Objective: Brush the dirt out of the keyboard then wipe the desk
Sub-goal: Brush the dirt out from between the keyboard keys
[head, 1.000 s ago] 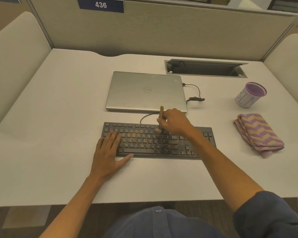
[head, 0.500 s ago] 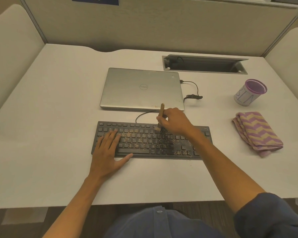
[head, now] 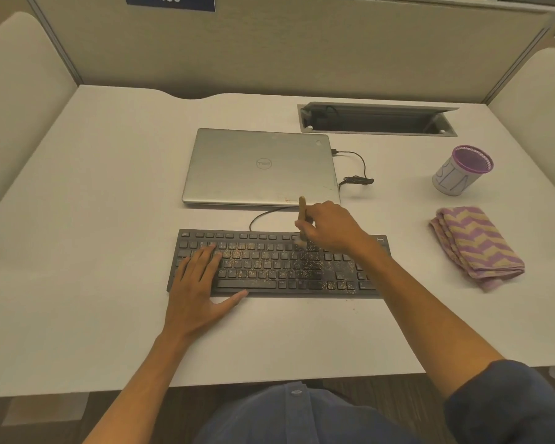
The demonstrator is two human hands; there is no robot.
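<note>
Brush: a small wooden-handled brush (head: 302, 209) stands nearly upright in the right hand (head: 329, 227), its pale bristles down on the upper key rows right of the keyboard's middle.
Right hand: fingers curl round the lower handle, pinching it close to the bristles; the top of the handle pokes out above the fist.
Left hand: the left hand (head: 202, 283) lies flat with straight, spread fingers on the left end of the keyboard, thumb along the front edge, pressing it down.
Keyboard: a black wired keyboard (head: 279, 264) sits on the desk (head: 93, 219) just in front of the closed silver laptop (head: 260, 168); tan crumbs speckle the middle and right keys, and a few specks lie on the desk off its front right edge.
Handling, brush: likely light with a stiff handle and soft bristles; a low grip near the bristles gives control between keys.
Handling, keyboard: looks thin, rigid and light, so it probably slides under sweeping unless held flat.
Cloth: a folded purple and tan zigzag cloth (head: 474, 248) lies well to the right, untouched; soft and limp, best gathered from above.
Cup: a purple-rimmed mesh pen cup (head: 462, 171) stands behind the cloth.
Progress: brushing looks unfinished; wiping not yet begun.
</note>
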